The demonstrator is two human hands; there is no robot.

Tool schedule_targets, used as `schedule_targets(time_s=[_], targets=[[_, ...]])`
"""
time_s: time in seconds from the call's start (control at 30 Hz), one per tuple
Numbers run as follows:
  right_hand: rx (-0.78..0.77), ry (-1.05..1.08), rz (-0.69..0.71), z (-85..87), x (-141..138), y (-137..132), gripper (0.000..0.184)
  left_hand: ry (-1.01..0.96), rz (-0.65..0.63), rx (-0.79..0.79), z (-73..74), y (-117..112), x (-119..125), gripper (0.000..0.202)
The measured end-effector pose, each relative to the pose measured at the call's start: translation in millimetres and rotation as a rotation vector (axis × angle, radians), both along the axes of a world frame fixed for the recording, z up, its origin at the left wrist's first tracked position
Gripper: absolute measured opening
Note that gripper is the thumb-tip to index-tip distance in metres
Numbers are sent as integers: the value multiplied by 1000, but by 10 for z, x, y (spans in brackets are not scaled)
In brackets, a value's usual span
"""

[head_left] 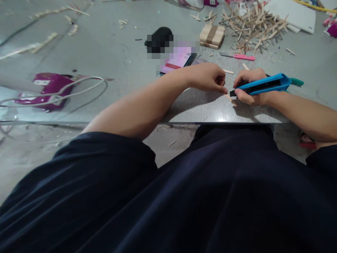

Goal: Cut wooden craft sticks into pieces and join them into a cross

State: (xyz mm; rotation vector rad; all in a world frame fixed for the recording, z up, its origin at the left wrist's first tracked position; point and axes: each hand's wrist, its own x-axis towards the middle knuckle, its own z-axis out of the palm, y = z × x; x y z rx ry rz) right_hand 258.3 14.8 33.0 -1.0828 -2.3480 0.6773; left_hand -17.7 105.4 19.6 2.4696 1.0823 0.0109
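Near the table's front edge, my left hand [212,78] is closed, with thumb and finger pinching the upper end of a small wooden stick [231,100]. The stick slants down to the right on the tabletop. My right hand [250,84] is wrapped round a blue utility knife [265,85], whose dark front end points left, right by the stick. Whether the blade touches the wood I cannot tell. Another wooden stick [228,71] lies just beyond my left fingers, and one more [245,66] pokes out behind my right hand.
Beyond my hands lie a pink-handled cutter [243,57], a banded stack of wooden sticks [212,36] and a heap of cut sticks [252,24]. A purple-screened phone [176,60] and a black object [159,39] sit left of them. A purple power strip [50,90] with white cables lies far left.
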Motion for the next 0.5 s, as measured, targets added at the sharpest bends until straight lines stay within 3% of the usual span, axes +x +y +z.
schedule_targets(time_s=[0.23,0.5], targets=[[-42,10,-20,-20,-16,5,35,11,-14,3,24,0,17,39],[-42,-17,-32,6,-26,3,32,-1,-7,12,-17,19,13,37]])
